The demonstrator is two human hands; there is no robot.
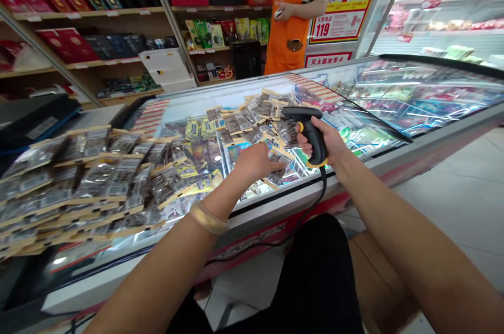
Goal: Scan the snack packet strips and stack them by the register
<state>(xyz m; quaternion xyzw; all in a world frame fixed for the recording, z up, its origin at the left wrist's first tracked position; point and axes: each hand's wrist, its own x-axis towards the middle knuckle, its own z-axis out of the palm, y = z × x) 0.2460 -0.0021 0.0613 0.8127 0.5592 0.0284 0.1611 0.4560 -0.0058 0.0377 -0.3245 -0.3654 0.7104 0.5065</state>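
Note:
My right hand (329,139) is wrapped round the grip of a black and yellow barcode scanner (315,137); its head points left over the packets and its cord hangs down the freezer's front. My left hand (254,162), with a gold bangle (208,218) on the wrist, has its fingers closed at the edge of a clear snack packet (281,162) with brown contents and tan borders. The back of that hand partly hides the grip. More such packets (252,113) lie loosely on the glass top beyond both hands.
A large heap of similar packets (90,181) covers the left end of the chest freezer (394,163). Behind the freezer stands a person in an orange apron (285,19). Stocked shelves (90,12) line the back wall. The scanner's cable (268,243) loops near my knees.

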